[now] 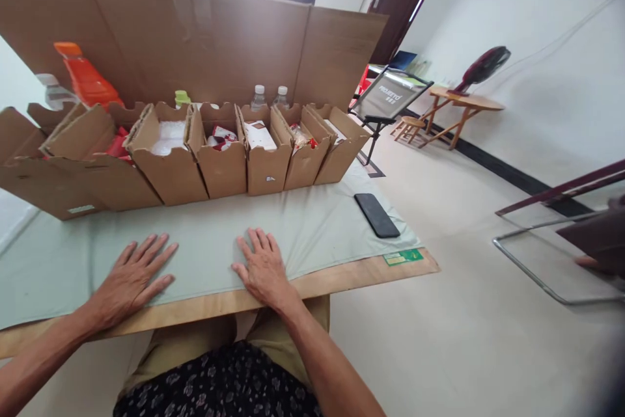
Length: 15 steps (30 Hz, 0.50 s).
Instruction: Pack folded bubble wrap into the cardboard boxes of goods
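My left hand lies flat on the pale green cloth, fingers spread, holding nothing. To its right, my right hand rests palm down near the table's front edge, its fingers apart and nothing in them. Beyond both hands stands a row of several open cardboard boxes. One box holds white wrapped items, and the box beside it holds red and white packets. A white item sits in a middle box. A black phone lies right of the boxes.
Behind the boxes stand a tall cardboard panel, an orange bottle and clear bottles with white caps. A green card lies at the table's right front corner. A folding chair and a small wooden table stand beyond.
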Tool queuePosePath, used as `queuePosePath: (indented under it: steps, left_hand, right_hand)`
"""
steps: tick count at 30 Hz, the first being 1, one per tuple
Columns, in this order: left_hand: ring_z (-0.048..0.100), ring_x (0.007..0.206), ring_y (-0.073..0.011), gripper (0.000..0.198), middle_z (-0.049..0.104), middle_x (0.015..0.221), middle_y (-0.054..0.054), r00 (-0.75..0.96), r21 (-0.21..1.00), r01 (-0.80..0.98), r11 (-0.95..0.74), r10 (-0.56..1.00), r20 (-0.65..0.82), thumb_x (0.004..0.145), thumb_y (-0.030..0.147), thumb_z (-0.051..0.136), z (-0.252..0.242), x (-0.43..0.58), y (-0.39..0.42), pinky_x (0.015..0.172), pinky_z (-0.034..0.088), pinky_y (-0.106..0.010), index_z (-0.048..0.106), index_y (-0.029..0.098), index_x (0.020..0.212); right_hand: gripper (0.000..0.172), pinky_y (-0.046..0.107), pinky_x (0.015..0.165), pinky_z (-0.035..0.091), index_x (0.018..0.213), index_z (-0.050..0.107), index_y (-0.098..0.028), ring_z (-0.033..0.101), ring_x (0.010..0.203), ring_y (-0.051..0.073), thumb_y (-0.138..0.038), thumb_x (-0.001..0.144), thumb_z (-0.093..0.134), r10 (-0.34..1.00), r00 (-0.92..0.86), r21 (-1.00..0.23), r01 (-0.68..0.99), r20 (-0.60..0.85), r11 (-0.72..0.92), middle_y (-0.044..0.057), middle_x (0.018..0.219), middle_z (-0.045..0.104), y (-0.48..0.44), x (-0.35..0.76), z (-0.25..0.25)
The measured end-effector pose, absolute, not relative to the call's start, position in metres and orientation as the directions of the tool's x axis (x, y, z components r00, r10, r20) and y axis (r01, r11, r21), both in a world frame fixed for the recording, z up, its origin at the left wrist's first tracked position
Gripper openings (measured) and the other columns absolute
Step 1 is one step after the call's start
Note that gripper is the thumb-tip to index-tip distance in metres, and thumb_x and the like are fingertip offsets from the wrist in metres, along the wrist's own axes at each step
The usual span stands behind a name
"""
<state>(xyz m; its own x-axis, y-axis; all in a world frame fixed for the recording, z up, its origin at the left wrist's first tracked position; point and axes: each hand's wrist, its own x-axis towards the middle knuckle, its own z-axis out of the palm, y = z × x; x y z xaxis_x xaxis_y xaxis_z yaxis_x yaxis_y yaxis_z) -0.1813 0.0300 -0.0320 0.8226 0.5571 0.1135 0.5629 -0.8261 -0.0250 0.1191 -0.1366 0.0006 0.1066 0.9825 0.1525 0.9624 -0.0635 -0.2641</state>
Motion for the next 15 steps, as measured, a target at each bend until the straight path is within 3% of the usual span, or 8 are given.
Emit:
queuePosePath:
  steps: [4, 8, 10, 12, 15]
  left_hand:
    - [0.034, 0.156, -0.0354, 0.062, 0.04, 0.168, -0.011, 0.792, 0.055, 0.597, -0.8, 0.599, 0.115, 0.101, 0.053, 0.036, -0.026, -0.182, 0.023, 0.125, 0.025, -0.061, 0.052, 0.026, 0.154]
    - [0.05, 0.146, -0.0393, 0.057, 0.055, 0.158, -0.009, 0.659, 0.179, 0.711, -0.681, 0.733, 0.168, 0.096, 0.058, 0.043, -0.015, -0.159, 0.012, 0.118, 0.036, -0.067, 0.06, 0.032, 0.144]
    - [0.053, 0.143, -0.0392, 0.059, 0.056, 0.156, -0.009, 0.615, 0.209, 0.73, -0.651, 0.759, 0.214, 0.093, 0.063, 0.045, -0.007, -0.125, 0.005, 0.116, 0.041, -0.065, 0.061, 0.034, 0.142]
    - [0.046, 0.149, -0.0338, 0.062, 0.049, 0.162, -0.007, 0.646, 0.234, 0.688, -0.687, 0.726, 0.235, 0.092, 0.064, 0.047, 0.004, -0.074, -0.004, 0.122, 0.039, -0.054, 0.057, 0.035, 0.146]
    - [0.028, 0.16, -0.0294, 0.063, 0.032, 0.172, -0.008, 0.784, 0.309, 0.531, -0.789, 0.596, 0.174, 0.098, 0.054, 0.049, 0.022, 0.013, -0.018, 0.129, 0.029, -0.049, 0.051, 0.027, 0.154]
  right_hand:
    - [0.059, 0.055, 0.126, 0.029, 0.15, 0.053, -0.02, 0.037, 0.152, 0.034, -0.054, 0.101, 0.055, 0.98, 0.093, -0.302, 0.953, 0.177, -0.035, 0.016, 0.162, 0.046, -0.145, 0.123, -0.002]
    - [0.055, 0.059, 0.126, 0.03, 0.148, 0.053, -0.02, 0.036, 0.153, 0.036, -0.048, 0.101, 0.056, 0.981, 0.024, -0.351, 0.935, 0.195, 0.047, 0.017, 0.162, 0.046, -0.156, 0.127, -0.001]
    - [0.052, 0.061, 0.126, 0.03, 0.148, 0.053, -0.021, 0.036, 0.154, 0.036, -0.045, 0.102, 0.056, 0.981, -0.019, -0.376, 0.922, 0.193, 0.092, 0.016, 0.163, 0.045, -0.164, 0.129, 0.0]
    - [0.053, 0.062, 0.126, 0.031, 0.149, 0.052, -0.022, 0.036, 0.154, 0.036, -0.045, 0.101, 0.057, 0.982, -0.045, -0.392, 0.913, 0.184, 0.115, 0.016, 0.163, 0.044, -0.173, 0.131, 0.002]
    - [0.064, 0.061, 0.127, 0.034, 0.155, 0.046, -0.025, 0.039, 0.153, 0.035, -0.047, 0.098, 0.062, 0.983, -0.036, -0.409, 0.906, 0.182, 0.108, 0.012, 0.164, 0.046, -0.189, 0.131, -0.004]
